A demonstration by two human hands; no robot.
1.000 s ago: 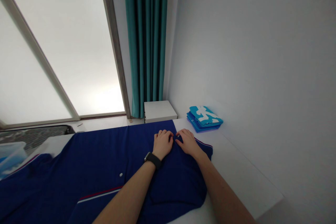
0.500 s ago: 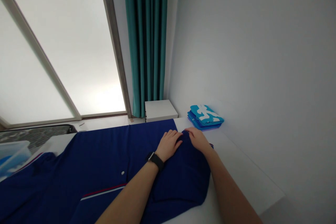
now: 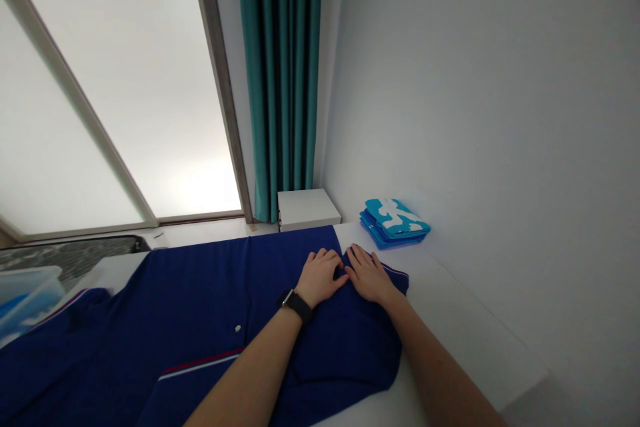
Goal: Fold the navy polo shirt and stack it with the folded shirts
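A navy button-front shirt (image 3: 195, 300) lies spread over the white table (image 3: 470, 340), with both hands on its right part. The right hand (image 3: 369, 273) rests nearly flat, fingers extended, pressing cloth beside the striped trim (image 3: 395, 271) without gripping it. The left hand (image 3: 324, 277), a black smartwatch (image 3: 297, 305) on its wrist, is half curled, its thumb reaching toward the right hand; whether its fingertips pinch any cloth is hidden. To settle this part well, I'd keep 1 palm as an anchor and stroke outward with the other, easing creases toward the trim rather than tugging, so the layers stay aligned. No brand, label or writing is legible: the white button (image 3: 237, 328) is too small to show any marking, and the white print on the folded blue stack (image 3: 395, 223) yields no readable letters.
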